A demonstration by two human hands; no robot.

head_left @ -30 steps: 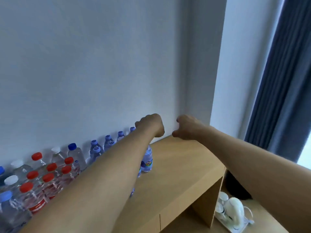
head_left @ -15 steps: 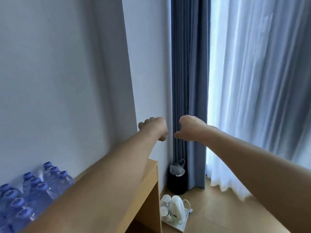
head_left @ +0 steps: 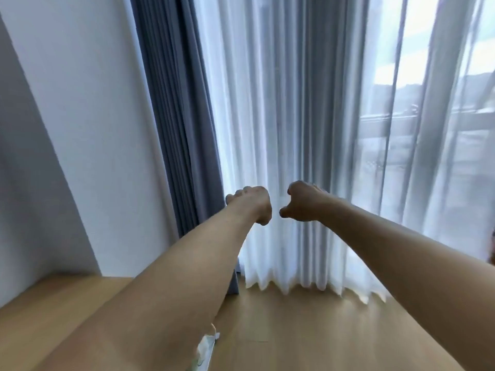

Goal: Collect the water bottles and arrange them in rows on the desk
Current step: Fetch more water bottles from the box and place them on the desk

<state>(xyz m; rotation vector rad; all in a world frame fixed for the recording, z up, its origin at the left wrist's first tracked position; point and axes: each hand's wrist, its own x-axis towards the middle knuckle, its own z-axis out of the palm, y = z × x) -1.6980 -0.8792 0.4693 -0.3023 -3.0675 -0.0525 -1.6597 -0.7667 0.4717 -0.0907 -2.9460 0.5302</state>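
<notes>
Bottles have left view; left hand (head_left: 251, 203), right hand (head_left: 302, 203) fisted, empty.

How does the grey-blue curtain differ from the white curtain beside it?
The grey-blue curtain is dark and opaque; the white curtain is sheer and lets daylight through. The grey-blue curtain is a narrow strip by the wall; the white curtain spreads wide. Both hang in folds to the floor.

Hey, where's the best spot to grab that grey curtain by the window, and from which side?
Probably its right-hand edge, where the grey curtain meets the sheer curtain. It hangs bunched in vertical folds, so come from the front and pinch a fold at the height of the left hand, which is nearest and holds nothing.
</notes>
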